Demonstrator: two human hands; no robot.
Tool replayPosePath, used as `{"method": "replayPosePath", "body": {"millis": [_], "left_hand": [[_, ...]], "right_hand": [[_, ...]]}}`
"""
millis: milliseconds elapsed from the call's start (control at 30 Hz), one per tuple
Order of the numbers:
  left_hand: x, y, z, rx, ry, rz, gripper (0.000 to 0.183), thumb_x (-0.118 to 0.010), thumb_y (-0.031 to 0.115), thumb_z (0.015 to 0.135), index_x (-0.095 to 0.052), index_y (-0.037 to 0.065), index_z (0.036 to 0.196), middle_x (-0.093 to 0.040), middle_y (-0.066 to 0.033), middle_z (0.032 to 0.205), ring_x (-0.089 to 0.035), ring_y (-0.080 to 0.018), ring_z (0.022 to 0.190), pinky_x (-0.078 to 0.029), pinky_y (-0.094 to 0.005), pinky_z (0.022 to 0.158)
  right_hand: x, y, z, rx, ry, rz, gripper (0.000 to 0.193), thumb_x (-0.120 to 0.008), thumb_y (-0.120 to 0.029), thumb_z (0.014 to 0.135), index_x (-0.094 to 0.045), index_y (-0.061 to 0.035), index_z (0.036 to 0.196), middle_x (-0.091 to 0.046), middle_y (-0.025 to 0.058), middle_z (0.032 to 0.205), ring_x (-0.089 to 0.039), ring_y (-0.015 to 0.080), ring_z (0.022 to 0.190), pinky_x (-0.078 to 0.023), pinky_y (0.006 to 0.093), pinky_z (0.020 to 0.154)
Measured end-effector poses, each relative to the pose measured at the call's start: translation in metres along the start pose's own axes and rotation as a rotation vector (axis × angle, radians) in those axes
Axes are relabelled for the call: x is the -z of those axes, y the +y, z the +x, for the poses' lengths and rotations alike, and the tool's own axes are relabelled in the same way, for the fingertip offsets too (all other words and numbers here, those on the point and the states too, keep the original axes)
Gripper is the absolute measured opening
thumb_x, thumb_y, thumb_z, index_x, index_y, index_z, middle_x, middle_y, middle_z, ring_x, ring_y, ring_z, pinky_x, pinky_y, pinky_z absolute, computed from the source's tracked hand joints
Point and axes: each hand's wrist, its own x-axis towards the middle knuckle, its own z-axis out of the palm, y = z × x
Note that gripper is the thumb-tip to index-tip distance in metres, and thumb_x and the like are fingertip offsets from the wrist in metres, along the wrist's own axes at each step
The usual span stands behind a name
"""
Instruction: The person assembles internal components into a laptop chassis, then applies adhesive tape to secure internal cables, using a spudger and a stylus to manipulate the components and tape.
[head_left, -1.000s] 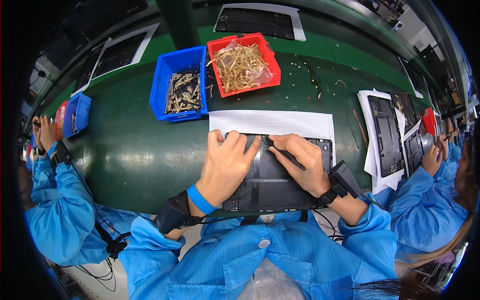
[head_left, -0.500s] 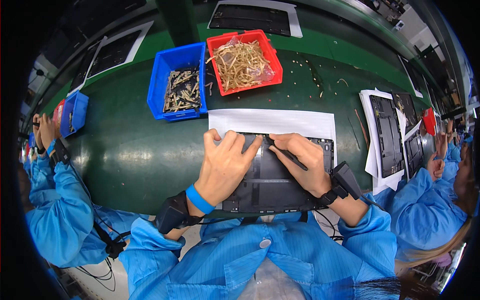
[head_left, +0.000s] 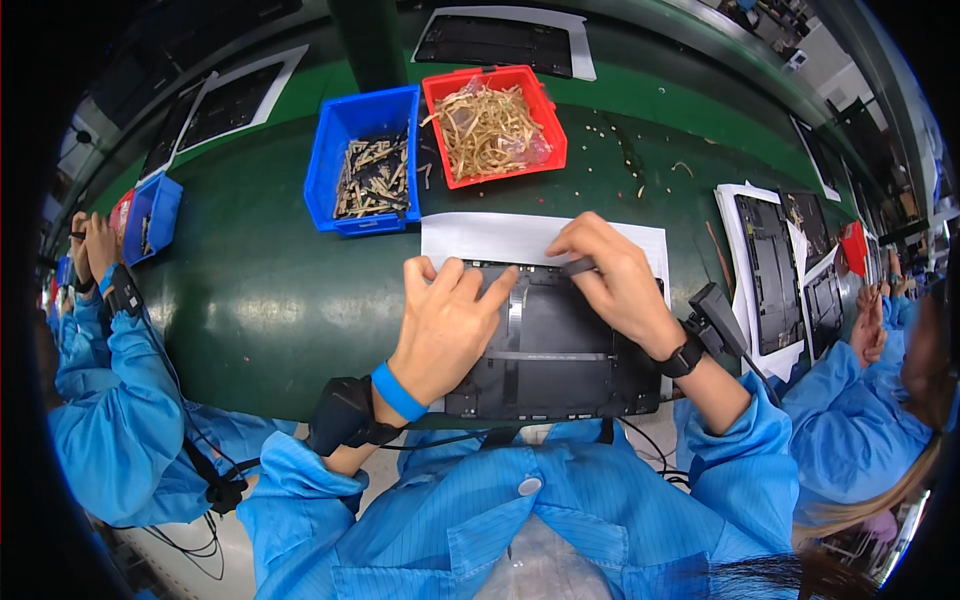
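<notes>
A thin black panel (head_left: 560, 385), like the open casing of a tablet or laptop, lies in front of me on a white paper sheet (head_left: 480, 237). A grey ribbon-like strip (head_left: 545, 355) runs across its middle. My left hand (head_left: 445, 325) rests over the panel's left part, fingers apart, with the index fingertip at the far edge. Above the far right part, my right hand (head_left: 615, 285) pinches a slim black hand tool (head_left: 578, 266); its exact kind is unclear because the fingers cover most of it.
Beyond the sheet stand a blue bin (head_left: 318, 185) of small strip-like parts and a red bin (head_left: 550, 165) of tangled tan strips. More panels on paper (head_left: 765, 275) lie at the right. Co-workers in blue sleeves (head_left: 135, 370) sit on both sides.
My right hand has lifted and turned off the panel's far edge, the black tool now lying sideways in its fingers. My left hand stays at nearly the same spot.
</notes>
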Motion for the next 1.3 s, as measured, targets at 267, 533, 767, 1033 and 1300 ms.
{"method": "replayPosePath", "body": {"millis": [267, 533, 767, 1033, 1300], "left_hand": [[0.003, -0.003, -0.003, -0.005, 0.014, 0.048, 0.038, -0.07, 0.01, 0.074, -0.071, 0.012, 0.111, -0.047, -0.0022, 0.074, -0.047, -0.0205, 0.078, -0.033, -0.0407, 0.074], [0.0, 0.003, -0.011, 0.02, 0.001, 0.182, 0.042, -0.07, 0.013, 0.07, -0.069, 0.009, 0.112, -0.047, -0.003, 0.074, -0.048, -0.0209, 0.08, -0.035, -0.0424, 0.075], [0.006, -0.013, 0.007, -0.017, -0.011, 0.078, 0.025, -0.067, 0.01, 0.075, -0.066, 0.006, 0.1, -0.05, -0.006, 0.081, -0.051, -0.0237, 0.083, -0.038, -0.0398, 0.075], [-0.007, -0.038, 0.035, -0.244, -0.089, -0.037, 0.009, -0.062, 0.009, 0.08, -0.057, 0.005, 0.086, -0.051, -0.0096, 0.089, -0.052, -0.0244, 0.091, -0.041, -0.035, 0.077], [-0.005, -0.032, 0.052, -0.394, -0.194, 0.369, 0.011, -0.053, 0.013, 0.083, -0.056, 0.002, 0.087, -0.053, -0.0096, 0.094, -0.052, -0.0228, 0.095, -0.042, -0.0342, 0.084]], "right_hand": [[-0.008, 0.0, 0.023, 0.363, -0.272, -0.482, 0.012, -0.068, -0.007, 0.074, -0.062, -0.0044, 0.084, -0.06, 0.0081, 0.087, -0.064, 0.0258, 0.08, -0.052, 0.0375, 0.065], [-0.013, -0.003, 0.037, 0.562, -0.397, -0.682, 0.008, -0.061, -0.008, 0.075, -0.059, -0.0014, 0.08, -0.058, 0.0095, 0.08, -0.063, 0.0219, 0.081, -0.052, 0.0326, 0.06], [-0.016, 0.01, 0.025, 0.55, -0.304, -0.592, 0.01, -0.062, -0.008, 0.075, -0.055, -0.0022, 0.079, -0.055, 0.0091, 0.083, -0.063, 0.023, 0.079, -0.052, 0.0339, 0.058], [0.011, 0.011, 0.012, 0.24, -0.236, -0.365, 0.017, -0.068, -0.003, 0.076, -0.06, -0.0065, 0.09, -0.055, 0.0069, 0.09, -0.064, 0.0274, 0.079, -0.051, 0.0391, 0.063], [0.041, 0.025, 0.0, 0.114, -0.114, -0.534, 0.025, -0.072, -0.01, 0.079, -0.059, -0.0063, 0.1, -0.055, 0.008, 0.107, -0.065, 0.0285, 0.088, -0.051, 0.0417, 0.067]]}}
